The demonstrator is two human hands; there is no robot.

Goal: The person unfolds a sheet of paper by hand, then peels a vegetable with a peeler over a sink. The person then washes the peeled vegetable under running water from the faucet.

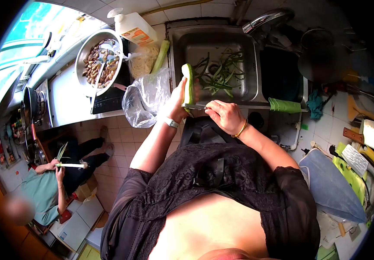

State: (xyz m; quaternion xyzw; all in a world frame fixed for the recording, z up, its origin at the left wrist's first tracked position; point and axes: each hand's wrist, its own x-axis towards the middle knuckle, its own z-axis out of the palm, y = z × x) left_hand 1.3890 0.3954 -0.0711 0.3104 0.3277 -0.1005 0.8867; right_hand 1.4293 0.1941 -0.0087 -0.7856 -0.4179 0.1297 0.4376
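your left hand [178, 100] is wrapped round the long green vegetable [188, 76], far end pointing away from you by the left side of the sink [174, 47]. probably firm, not too heavy, slick where it's pale, so i'd grip low and mind the fingers. your right hand [226, 116] is closed on a peeler-looking tool [194, 106], handle mostly covered. can't really make out the blade or the veg's near end behind it.

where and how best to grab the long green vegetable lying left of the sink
Probably around the middle of the long green vegetable, gripping across its narrow width, from above on the sink side: it lies lengthwise near the sink's left edge, while a bag of pale contents crowds its left.
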